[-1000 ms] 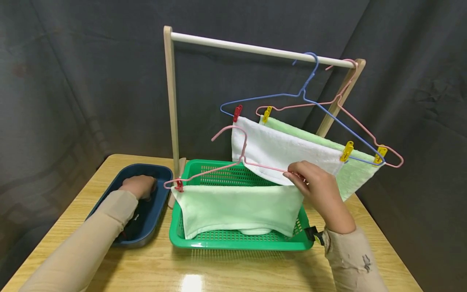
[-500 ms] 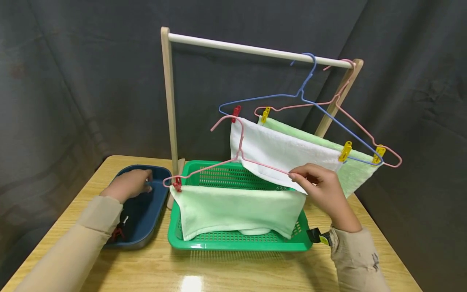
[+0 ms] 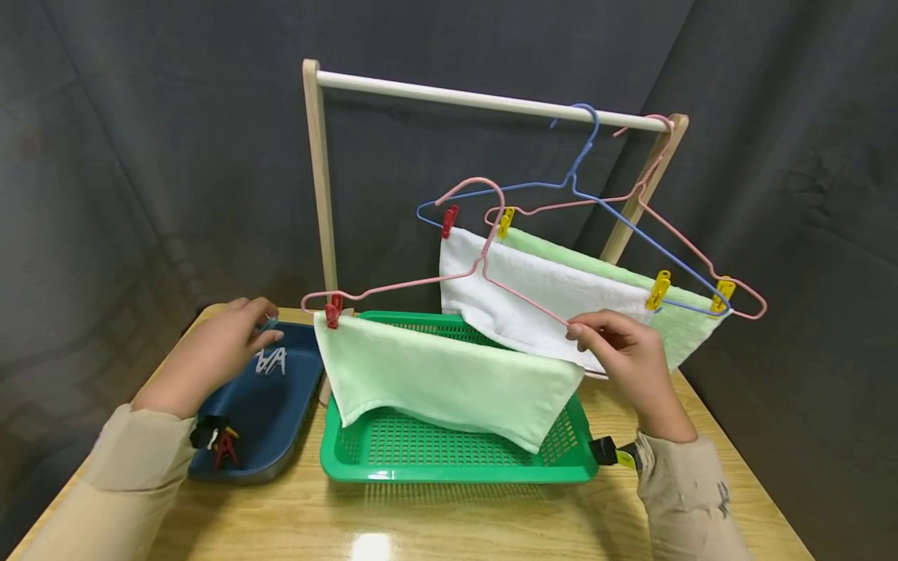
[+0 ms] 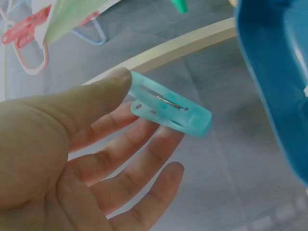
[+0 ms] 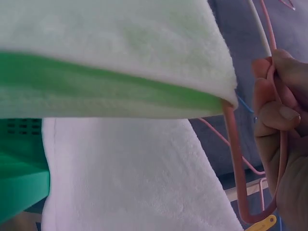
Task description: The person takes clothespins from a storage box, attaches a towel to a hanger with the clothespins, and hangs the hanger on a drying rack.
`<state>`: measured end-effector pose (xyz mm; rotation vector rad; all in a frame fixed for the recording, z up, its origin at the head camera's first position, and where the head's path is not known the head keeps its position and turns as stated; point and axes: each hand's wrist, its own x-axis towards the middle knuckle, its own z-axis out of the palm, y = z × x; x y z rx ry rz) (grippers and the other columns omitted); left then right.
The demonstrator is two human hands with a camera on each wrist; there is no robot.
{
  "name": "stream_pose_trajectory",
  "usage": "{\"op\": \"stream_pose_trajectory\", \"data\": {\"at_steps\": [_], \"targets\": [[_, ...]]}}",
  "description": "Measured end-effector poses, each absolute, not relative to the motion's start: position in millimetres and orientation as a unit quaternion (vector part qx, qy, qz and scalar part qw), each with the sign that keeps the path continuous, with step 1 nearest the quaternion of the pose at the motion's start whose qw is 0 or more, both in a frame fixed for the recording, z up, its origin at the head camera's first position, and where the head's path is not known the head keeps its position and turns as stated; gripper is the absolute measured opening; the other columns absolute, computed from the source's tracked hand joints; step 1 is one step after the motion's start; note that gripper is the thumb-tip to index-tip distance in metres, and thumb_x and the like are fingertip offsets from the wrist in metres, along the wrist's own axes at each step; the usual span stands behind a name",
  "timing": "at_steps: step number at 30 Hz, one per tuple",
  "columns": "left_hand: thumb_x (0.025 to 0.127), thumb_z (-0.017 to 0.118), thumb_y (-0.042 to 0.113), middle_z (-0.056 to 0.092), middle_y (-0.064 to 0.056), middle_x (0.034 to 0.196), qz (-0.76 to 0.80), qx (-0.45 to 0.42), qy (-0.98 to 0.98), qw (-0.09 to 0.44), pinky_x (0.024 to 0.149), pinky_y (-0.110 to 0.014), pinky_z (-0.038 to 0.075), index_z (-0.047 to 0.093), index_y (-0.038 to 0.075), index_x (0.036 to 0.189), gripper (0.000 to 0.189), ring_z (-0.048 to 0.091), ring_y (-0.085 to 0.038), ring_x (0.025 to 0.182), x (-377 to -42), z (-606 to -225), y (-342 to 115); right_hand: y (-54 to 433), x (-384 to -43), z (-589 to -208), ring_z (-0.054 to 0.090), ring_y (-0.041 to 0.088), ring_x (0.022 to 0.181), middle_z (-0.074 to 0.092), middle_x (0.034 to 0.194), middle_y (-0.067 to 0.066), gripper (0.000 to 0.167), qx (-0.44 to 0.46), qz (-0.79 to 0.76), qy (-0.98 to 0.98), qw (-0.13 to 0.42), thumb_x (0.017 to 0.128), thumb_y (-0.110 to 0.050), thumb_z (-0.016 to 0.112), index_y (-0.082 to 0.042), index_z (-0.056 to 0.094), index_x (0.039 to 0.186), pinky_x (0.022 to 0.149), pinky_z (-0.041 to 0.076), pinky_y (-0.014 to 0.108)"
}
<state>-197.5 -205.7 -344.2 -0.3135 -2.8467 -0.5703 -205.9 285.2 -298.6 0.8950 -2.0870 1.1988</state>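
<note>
My left hand (image 3: 210,351) is raised over the far left of the dark blue tray, pinching a translucent light-blue clothespin (image 4: 171,103) between thumb and fingers. In the left wrist view the pin's handles are toward the hand. A pink hanger (image 3: 421,282) slants over the green basket, its right end gripped by my right hand (image 3: 627,362). Over its lower bar drapes a folded pale green towel (image 3: 442,382). A red clothespin (image 3: 334,310) fastens the towel's left corner to the hanger; no pin shows at the right corner, near my right fingers.
The tray (image 3: 259,421) holds white clothespins (image 3: 271,361) and a red one (image 3: 224,450). Below the towel stands the green basket (image 3: 456,473). From the rack's white bar (image 3: 449,95) hang a blue hanger (image 3: 652,220) with a white towel (image 3: 540,288) and a second pink hanger (image 3: 684,234).
My left hand has come up out of the tray with the light-blue clothespin. The pink hanger's left side and hook have risen, tilting the green towel; my right hand keeps its grip.
</note>
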Motion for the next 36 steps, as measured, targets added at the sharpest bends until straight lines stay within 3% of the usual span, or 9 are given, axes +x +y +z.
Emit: {"op": "stream_pose_trajectory", "data": {"at_steps": [3,10,13,17,24,30,36], "targets": [[0.098,0.068,0.02,0.061,-0.02,0.1,-0.199,-0.096,-0.964,0.149,0.073,-0.053,0.056,0.06,-0.004,0.121,0.034,0.06,-0.03,0.079,-187,-337,-205,284,-207,-296,0.059,0.012,0.067,0.071,0.08,0.007,0.016,0.331,0.465,-0.77,0.284,0.088,0.02,0.063,0.01,0.073,0.096,0.053,0.041,0.021],[0.101,0.064,0.022,0.055,-0.03,0.118,-0.23,-0.049,-0.951,0.2,0.083,-0.065,0.05,0.055,-0.004,0.13,0.04,0.059,-0.047,0.099,-166,-318,-203,280,-207,-290,0.06,0.014,0.07,0.072,0.083,0.004,0.011,0.32,0.474,-0.77,0.283,0.092,0.013,0.064,0.009,0.073,0.098,0.056,0.042,0.021],[0.1,0.065,0.02,0.055,-0.03,0.118,-0.239,-0.038,-0.94,0.239,0.084,-0.067,0.048,0.054,-0.005,0.131,0.041,0.056,-0.048,0.102,-155,-310,-199,278,-209,-289,0.06,0.014,0.068,0.072,0.082,0.005,0.011,0.329,0.47,-0.767,0.288,0.092,0.013,0.064,0.009,0.073,0.097,0.055,0.042,0.021],[0.099,0.068,0.017,0.056,-0.028,0.117,-0.244,-0.041,-0.926,0.284,0.087,-0.067,0.047,0.055,-0.004,0.132,0.042,0.055,-0.047,0.104,-142,-302,-191,274,-211,-285,0.06,0.014,0.068,0.072,0.082,0.005,0.011,0.333,0.474,-0.761,0.294,0.092,0.013,0.064,0.008,0.074,0.096,0.055,0.041,0.021],[0.096,0.071,0.015,0.058,-0.026,0.116,-0.244,-0.062,-0.919,0.303,0.083,-0.066,0.048,0.056,-0.003,0.132,0.043,0.055,-0.045,0.103,-126,-290,-178,264,-216,-276,0.061,0.014,0.068,0.072,0.082,0.004,0.012,0.345,0.504,-0.735,0.294,0.09,0.017,0.064,0.011,0.073,0.096,0.057,0.044,0.021],[0.092,0.075,0.01,0.06,-0.02,0.112,-0.244,-0.101,-0.904,0.337,0.075,-0.061,0.052,0.059,-0.002,0.129,0.042,0.059,-0.038,0.098,-114,-282,-166,255,-219,-273,0.06,0.013,0.067,0.072,0.082,0.008,0.011,0.361,0.533,-0.713,0.279,0.09,0.018,0.063,0.013,0.072,0.096,0.056,0.041,0.021],[0.084,0.08,0.002,0.064,-0.014,0.11,-0.268,-0.186,-0.864,0.384,0.08,-0.048,0.052,0.062,0.002,0.126,0.045,0.062,-0.03,0.102,-115,-278,-146,248,-221,-269,0.061,0.013,0.067,0.073,0.082,0.005,0.011,0.353,0.531,-0.717,0.283,0.09,0.016,0.064,0.012,0.072,0.096,0.056,0.042,0.021]]}}
